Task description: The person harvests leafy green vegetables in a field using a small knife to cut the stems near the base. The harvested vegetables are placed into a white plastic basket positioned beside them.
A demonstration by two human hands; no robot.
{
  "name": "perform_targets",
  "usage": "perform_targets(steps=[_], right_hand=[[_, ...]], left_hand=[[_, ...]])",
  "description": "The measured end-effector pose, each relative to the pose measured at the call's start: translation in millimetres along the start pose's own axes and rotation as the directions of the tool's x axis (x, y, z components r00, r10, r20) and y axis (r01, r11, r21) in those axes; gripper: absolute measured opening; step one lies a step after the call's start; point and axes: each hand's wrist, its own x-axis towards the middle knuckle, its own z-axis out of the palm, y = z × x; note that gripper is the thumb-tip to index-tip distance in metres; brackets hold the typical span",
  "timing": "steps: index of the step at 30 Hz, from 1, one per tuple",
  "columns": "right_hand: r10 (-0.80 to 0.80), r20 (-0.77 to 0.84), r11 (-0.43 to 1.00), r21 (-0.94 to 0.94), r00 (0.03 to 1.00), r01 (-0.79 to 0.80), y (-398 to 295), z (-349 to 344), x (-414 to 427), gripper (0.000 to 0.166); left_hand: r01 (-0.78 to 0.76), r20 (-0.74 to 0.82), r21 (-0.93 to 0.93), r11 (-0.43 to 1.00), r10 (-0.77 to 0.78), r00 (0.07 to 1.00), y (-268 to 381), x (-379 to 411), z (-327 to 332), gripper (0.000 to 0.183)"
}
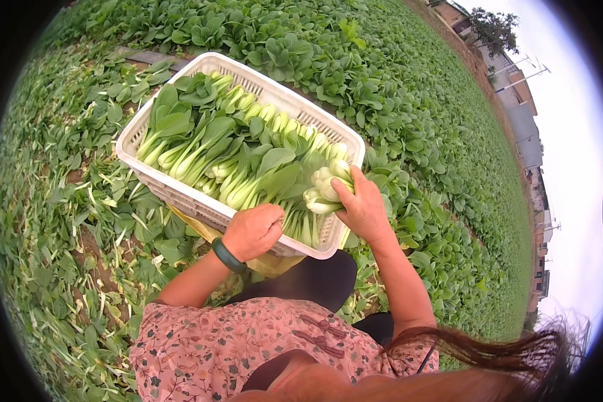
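Observation:
A white slatted plastic crate (pixel 276 86) stands in front of me, filled with heads of green bok choy (pixel 221 128). Two rows lie inside, pale stalk ends turned toward the crate's long sides and leaves overlapping in the middle. My right hand (pixel 364 206) grips a bunch of bok choy heads (pixel 328 185) above the crate's right end, their white bases facing up. Over the near rim rests my left hand (pixel 255 232), fingers curled, with a dark green bangle at the wrist. Its fingertips are turned away, so whether they hold anything is hidden.
Yellow material (pixel 266 264) shows beneath the crate, close to my dark-clad knee (pixel 311 281). Cut leaves (pixel 100 251) litter the soil on the left. Growing bok choy plants (pixel 407 115) spread across the back and right. Buildings (pixel 525 130) line the field's far edge.

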Motion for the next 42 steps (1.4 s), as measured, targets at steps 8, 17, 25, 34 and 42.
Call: perform_targets(steps=[8,17,25,34,42], right_hand=[[-0.388,0.028,0.916,0.125,0.921,0.382,-23.6,33.3,95.3,0.064],[-0.688,0.103,0.711,0.292,0.718,0.640,-61.2,128.8,159.9,0.076],[-0.713,0.068,0.637,0.479,0.697,0.604,-58.4,191.7,169.3,0.089],[-0.663,0.120,0.655,0.571,0.738,0.495,-53.9,226.9,155.1,0.082],[-0.488,-0.003,0.850,0.227,0.873,0.476,-59.6,170.5,112.9,0.055]], left_hand=[[-0.110,0.272,0.235,0.966,0.043,0.961,-41.6,-78.4,-69.6,0.018],[0.056,-0.384,0.396,0.916,0.110,0.917,-79.7,-28.1,-122.6,0.024],[0.239,-0.486,0.278,0.930,-0.079,0.870,-139.1,-3.9,-103.5,0.028],[0.482,-0.399,0.408,0.775,-0.324,0.858,-137.4,14.3,-98.1,0.040],[0.423,-0.229,0.550,0.720,-0.357,0.906,-127.8,16.7,-102.5,0.043]])
